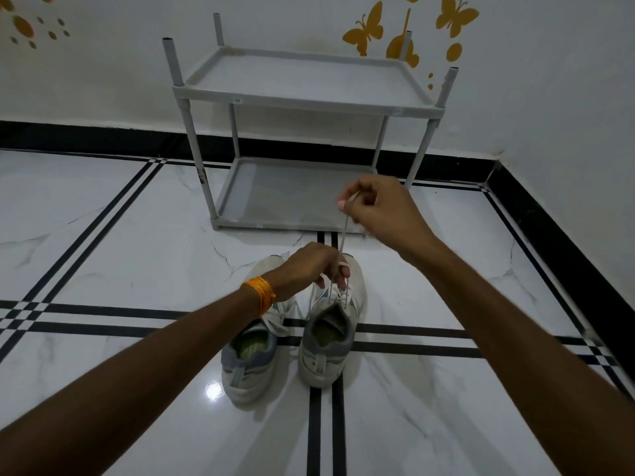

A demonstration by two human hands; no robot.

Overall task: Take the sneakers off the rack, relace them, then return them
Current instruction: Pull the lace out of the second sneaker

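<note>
- Two white-and-grey sneakers (292, 324) stand side by side on the marble floor (103, 235), before the grey plastic rack (302, 97).
- Right hand (381, 204) pinches a taut white lace (344, 231) raised above the right sneaker.
- Left hand (309, 266) fingers grip the laces at its tongue.

Your right hand (374, 204) pinches a lace (344, 231) and holds it taut above the right sneaker (331, 324), in front of the rack (302, 97). Your left hand (309, 266) presses at that sneaker's eyelets. The left sneaker (249, 359) sits just beside it on the floor (120, 235).
</note>
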